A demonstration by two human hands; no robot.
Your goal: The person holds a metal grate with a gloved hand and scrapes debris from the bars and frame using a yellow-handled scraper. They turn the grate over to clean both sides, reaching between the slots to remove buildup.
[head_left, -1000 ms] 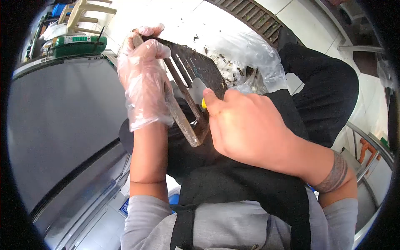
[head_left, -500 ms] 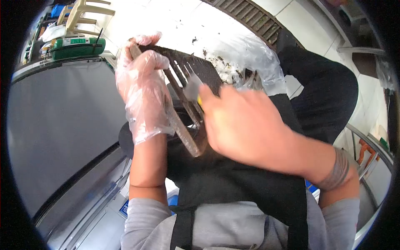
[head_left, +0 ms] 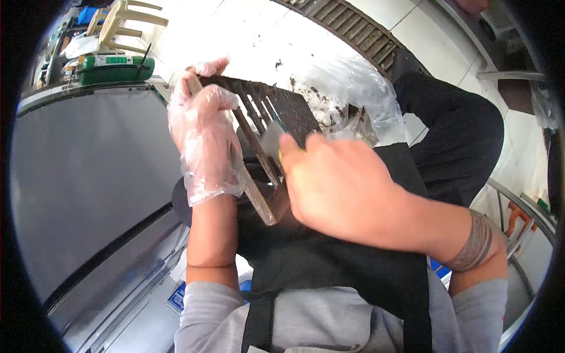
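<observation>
A dirty, rusty metal grate (head_left: 259, 194) with dark slats leans on my lap over a black apron. My left hand (head_left: 203, 141), in a thin clear plastic glove, grips the grate's left edge near its top. My bare right hand (head_left: 338, 182) is closed around a small scraper (head_left: 272, 141) with a yellow handle and a flat pale blade. The blade lies against the slats near the grate's middle. Most of the scraper's handle is hidden inside my fist.
A clear plastic sheet (head_left: 347, 76) strewn with dark scrapings lies on the white tiled floor beyond the grate. A floor drain grille (head_left: 353, 29) runs at the top. A steel cabinet (head_left: 88, 176) fills the left side, with a green box (head_left: 115, 66) and a plastic chair (head_left: 123, 23) behind.
My right hand has slid the scraper up and down along the slats, ending a little lower and left. The grate and my left hand have shifted slightly.
</observation>
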